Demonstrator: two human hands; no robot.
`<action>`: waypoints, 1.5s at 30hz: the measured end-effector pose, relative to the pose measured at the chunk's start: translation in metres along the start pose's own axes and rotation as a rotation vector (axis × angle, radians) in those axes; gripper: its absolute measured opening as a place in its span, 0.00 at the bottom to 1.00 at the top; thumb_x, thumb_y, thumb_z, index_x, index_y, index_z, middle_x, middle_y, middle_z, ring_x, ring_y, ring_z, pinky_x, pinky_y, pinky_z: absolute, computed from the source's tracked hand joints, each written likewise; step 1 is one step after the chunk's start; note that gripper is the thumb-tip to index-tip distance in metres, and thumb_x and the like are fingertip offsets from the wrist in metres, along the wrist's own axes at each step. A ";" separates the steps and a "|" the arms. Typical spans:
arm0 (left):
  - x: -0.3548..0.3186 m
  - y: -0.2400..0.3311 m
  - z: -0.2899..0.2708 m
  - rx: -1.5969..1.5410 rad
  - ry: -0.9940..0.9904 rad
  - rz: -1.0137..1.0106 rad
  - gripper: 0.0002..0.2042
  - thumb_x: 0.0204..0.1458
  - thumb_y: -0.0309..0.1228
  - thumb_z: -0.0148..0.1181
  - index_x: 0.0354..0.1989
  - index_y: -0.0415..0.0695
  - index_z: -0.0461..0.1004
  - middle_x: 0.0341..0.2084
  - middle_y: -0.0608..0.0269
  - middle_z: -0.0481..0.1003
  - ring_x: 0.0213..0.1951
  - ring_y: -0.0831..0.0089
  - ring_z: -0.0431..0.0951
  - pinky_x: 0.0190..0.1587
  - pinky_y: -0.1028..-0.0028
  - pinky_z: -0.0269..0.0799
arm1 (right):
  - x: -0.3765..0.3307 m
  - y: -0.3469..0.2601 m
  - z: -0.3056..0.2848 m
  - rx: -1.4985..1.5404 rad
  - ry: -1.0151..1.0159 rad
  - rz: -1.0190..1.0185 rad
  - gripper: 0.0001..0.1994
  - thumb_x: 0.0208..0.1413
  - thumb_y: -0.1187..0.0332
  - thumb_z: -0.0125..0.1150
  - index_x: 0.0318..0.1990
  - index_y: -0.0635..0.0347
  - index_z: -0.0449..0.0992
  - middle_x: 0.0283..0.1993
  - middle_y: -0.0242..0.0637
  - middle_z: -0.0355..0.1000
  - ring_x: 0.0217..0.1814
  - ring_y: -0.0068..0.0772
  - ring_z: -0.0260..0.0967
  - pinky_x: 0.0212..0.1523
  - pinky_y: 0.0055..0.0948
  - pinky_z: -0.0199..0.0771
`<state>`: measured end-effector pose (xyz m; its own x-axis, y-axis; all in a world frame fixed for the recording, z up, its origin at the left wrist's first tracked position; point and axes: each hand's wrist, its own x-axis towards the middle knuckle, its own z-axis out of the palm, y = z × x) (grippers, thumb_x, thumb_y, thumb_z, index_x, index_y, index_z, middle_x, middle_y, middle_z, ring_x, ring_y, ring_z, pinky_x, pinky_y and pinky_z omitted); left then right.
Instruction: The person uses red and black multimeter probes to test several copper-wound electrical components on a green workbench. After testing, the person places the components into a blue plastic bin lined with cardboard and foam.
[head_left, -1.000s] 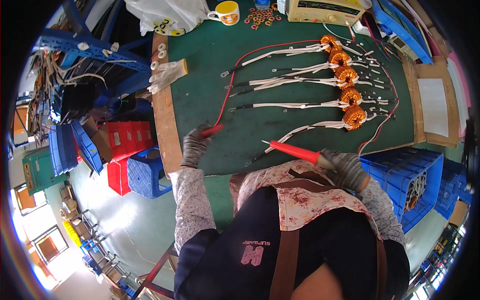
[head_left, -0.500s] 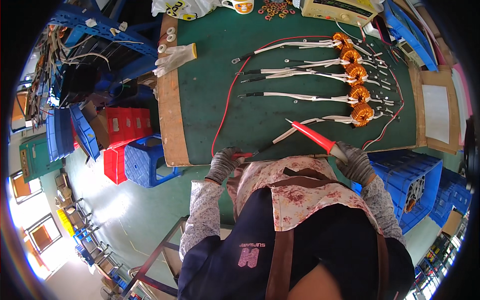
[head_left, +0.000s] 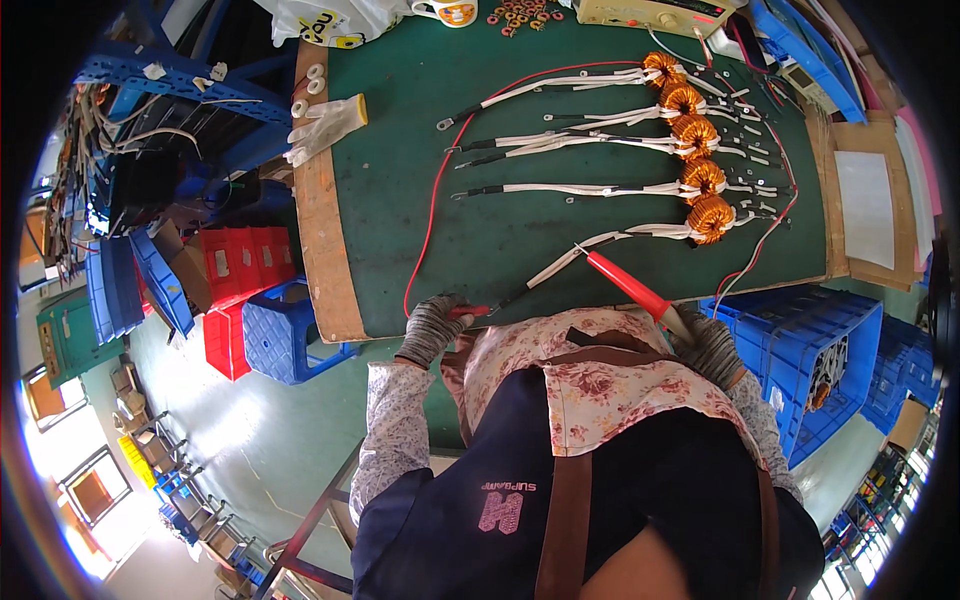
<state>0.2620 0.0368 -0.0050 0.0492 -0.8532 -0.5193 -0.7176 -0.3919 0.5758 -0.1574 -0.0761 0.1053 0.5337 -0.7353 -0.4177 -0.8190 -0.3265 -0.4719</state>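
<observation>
Currently the left grip (head_left: pixel 434 328) clasps a red clip (head_left: pixel 468 311) by the slanted white cable (head_left: pixel 560 262), lower-left end nearest; right grip (head_left: pixel 706 346) grasps a red probe (head_left: pixel 627 283) pointing up-left.

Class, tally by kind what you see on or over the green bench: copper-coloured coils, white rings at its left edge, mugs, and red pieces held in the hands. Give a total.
Copper-coloured coils: 5
White rings: 3
Mugs: 1
Red hand-held pieces: 2
Total: 11
</observation>
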 end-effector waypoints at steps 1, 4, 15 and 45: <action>0.000 0.001 -0.001 -0.004 -0.003 0.014 0.16 0.41 0.41 0.62 0.38 0.47 0.74 0.32 0.56 0.75 0.36 0.59 0.75 0.40 0.67 0.70 | -0.001 0.000 -0.001 0.000 -0.010 0.022 0.25 0.44 0.67 0.56 0.51 0.67 0.64 0.35 0.55 0.71 0.33 0.51 0.71 0.33 0.39 0.71; 0.001 0.006 -0.008 0.009 -0.041 -0.021 0.16 0.41 0.42 0.62 0.38 0.48 0.74 0.32 0.56 0.75 0.36 0.59 0.75 0.40 0.67 0.70 | 0.002 -0.002 -0.002 0.040 -0.013 0.038 0.25 0.43 0.67 0.57 0.52 0.66 0.63 0.34 0.55 0.70 0.33 0.52 0.71 0.33 0.40 0.71; 0.002 0.005 -0.007 0.024 -0.060 -0.039 0.15 0.41 0.39 0.63 0.37 0.48 0.75 0.31 0.57 0.75 0.36 0.62 0.75 0.39 0.68 0.70 | 0.002 -0.004 0.009 0.053 0.000 0.051 0.26 0.44 0.67 0.56 0.53 0.66 0.63 0.33 0.55 0.71 0.33 0.52 0.71 0.33 0.40 0.71; 0.088 -0.018 -0.042 -0.487 0.424 0.024 0.13 0.46 0.30 0.61 0.41 0.42 0.71 0.24 0.67 0.72 0.23 0.80 0.67 0.27 0.79 0.66 | 0.046 -0.024 0.016 0.084 0.171 0.100 0.21 0.46 0.63 0.54 0.48 0.59 0.66 0.33 0.49 0.71 0.35 0.51 0.69 0.35 0.42 0.70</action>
<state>0.3085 -0.0457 -0.0346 0.3794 -0.8863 -0.2657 -0.3290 -0.3976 0.8565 -0.1099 -0.0926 0.0845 0.4017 -0.8539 -0.3310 -0.8416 -0.2017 -0.5010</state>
